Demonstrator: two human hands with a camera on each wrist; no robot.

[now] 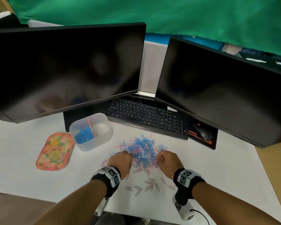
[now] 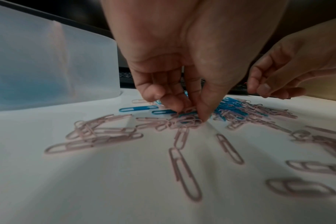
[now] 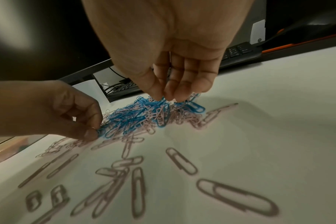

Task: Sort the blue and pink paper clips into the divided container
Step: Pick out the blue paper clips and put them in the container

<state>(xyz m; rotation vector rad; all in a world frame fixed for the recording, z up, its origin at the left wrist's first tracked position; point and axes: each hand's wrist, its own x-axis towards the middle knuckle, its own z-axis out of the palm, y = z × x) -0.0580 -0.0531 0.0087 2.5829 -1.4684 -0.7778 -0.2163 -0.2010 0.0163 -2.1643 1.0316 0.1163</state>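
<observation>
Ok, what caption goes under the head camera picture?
Both hands, left and right, pick at the paper clip pile; blue clips fill one side of the divided container.

container (image 1: 104, 135): frosted translucent plastic | paper clips (image 1: 141, 148): smooth coated wire (blue, pink) | monitors (image 1: 63, 70): glossy

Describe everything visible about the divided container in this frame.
The divided container is a translucent, frosted white plastic tub with rounded corners and no lid on it, standing upright on the white sheet left of the clip pile, in front of the left monitor. A thin orange divider splits it in two: the left compartment holds blue paper clips, the right looks empty. Neither hand touches it; the floral tray lies just beside it.
</observation>
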